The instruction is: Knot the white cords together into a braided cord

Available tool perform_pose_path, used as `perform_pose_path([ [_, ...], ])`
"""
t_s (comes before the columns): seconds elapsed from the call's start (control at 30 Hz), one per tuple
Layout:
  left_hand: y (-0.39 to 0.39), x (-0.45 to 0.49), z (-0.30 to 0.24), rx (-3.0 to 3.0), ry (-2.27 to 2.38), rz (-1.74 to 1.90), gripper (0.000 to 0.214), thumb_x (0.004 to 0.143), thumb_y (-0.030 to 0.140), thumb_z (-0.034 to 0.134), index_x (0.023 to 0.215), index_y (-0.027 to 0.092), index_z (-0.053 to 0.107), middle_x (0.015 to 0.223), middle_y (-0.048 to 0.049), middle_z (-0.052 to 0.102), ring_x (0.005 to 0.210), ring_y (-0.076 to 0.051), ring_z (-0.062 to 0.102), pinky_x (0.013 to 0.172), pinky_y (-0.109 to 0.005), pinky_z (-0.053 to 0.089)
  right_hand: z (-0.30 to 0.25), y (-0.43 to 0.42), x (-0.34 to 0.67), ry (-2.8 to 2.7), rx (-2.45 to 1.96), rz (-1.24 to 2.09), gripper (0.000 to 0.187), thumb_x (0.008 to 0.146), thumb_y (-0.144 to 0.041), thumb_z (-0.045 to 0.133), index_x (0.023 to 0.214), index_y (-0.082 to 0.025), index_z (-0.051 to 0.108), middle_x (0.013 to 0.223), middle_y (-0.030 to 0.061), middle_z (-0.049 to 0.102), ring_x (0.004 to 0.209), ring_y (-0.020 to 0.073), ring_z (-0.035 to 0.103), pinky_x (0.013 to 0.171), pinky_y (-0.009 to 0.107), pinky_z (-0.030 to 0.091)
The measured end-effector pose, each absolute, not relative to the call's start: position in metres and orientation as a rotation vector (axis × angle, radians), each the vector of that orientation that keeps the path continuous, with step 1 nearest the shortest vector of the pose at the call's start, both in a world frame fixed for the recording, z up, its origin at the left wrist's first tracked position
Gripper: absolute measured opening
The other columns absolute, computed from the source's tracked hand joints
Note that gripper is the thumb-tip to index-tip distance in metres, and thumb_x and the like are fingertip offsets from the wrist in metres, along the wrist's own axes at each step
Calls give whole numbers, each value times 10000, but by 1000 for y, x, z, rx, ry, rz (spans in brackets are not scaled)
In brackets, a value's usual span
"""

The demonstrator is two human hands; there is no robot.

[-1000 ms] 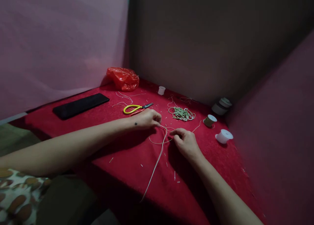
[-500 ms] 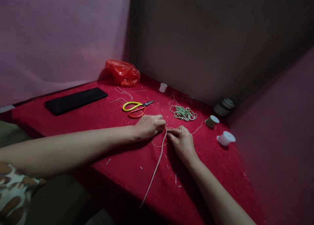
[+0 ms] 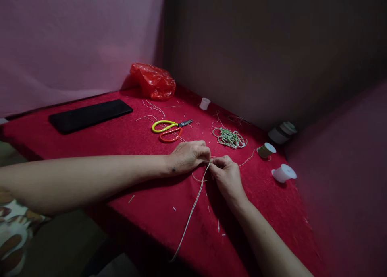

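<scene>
My left hand (image 3: 191,156) is closed in a pinch on a pale thin cord (image 3: 193,209), whose strands run down over the table's front edge. Close beside it, my right hand (image 3: 226,173) also pinches the cord, thumb against forefinger. The fingertips almost meet, so the bit of cord between them is mostly hidden. A thin loop curves over the red cloth just below the left hand. Scissors (image 3: 170,131) with one yellow and one red handle lie beyond the left hand. A heap of green and white knotted cord (image 3: 230,138) rests beyond the right hand.
A red plastic bag (image 3: 155,82) and a dark phone-like slab (image 3: 90,116) lie at the back left. Spools stand along the right: a small white one (image 3: 204,104), an olive one (image 3: 266,150), a white one (image 3: 284,173), and a darker container (image 3: 282,132). Snippets dot the red cloth (image 3: 145,228).
My hands have drawn closer together, the left one shifting right toward the right fingertips. The whole view has shifted slightly. Both hands keep hold of the cord.
</scene>
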State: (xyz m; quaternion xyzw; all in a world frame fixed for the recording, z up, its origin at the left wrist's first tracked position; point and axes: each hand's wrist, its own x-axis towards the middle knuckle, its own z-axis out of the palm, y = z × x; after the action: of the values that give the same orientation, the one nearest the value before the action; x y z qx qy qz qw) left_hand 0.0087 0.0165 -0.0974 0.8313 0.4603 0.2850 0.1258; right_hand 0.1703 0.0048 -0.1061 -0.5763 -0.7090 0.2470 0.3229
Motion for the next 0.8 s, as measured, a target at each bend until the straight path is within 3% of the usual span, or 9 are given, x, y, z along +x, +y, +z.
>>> perform_pose_path([
  [0.1, 7, 7, -87, 2471, 1363, 844, 232, 834, 368, 473, 839, 177, 603, 835, -20, 588, 701, -111, 537, 625, -223, 374, -100, 4, 176, -1808, -1500, 692, 120, 689, -243, 562, 606, -175, 617, 665, 6, 499, 647, 142, 469, 621, 253, 380],
  [0.23, -14, 10, -81, 2662, 1367, 425, 421, 761, 563, 474, 691, 163, 585, 651, -45, 620, 562, -154, 538, 541, -264, 343, -91, 5, 192, -1626, -1468, 753, 104, 678, -272, 575, 656, -171, 582, 716, 18, 531, 683, 150, 488, 651, 272, 397],
  [0.43, -25, 16, -85, 2738, 1364, 229, 194, 781, 263, 427, 754, 163, 591, 700, -79, 654, 560, -190, 566, 499, -290, 334, -66, 20, 234, -1047, -1253, 813, 48, 675, -220, 549, 683, -177, 528, 686, 1, 549, 583, 113, 493, 559, 261, 412],
  [0.63, -22, 15, -86, 2737, 1297, 253, 158, 767, 216, 427, 749, 159, 574, 677, -70, 641, 539, -170, 551, 485, -284, 324, -33, 25, 271, -471, -1020, 1039, 97, 700, -96, 426, 638, -164, 457, 573, -14, 470, 490, 85, 449, 473, 233, 398],
  [0.8, -20, 16, -86, 2765, 1279, 167, 155, 750, 220, 431, 763, 175, 579, 722, -61, 656, 606, -190, 587, 507, -280, 343, -22, 20, 290, -570, -896, 1045, 167, 679, -127, 424, 533, -179, 361, 423, -54, 281, 390, 80, 285, 396, 227, 292],
])
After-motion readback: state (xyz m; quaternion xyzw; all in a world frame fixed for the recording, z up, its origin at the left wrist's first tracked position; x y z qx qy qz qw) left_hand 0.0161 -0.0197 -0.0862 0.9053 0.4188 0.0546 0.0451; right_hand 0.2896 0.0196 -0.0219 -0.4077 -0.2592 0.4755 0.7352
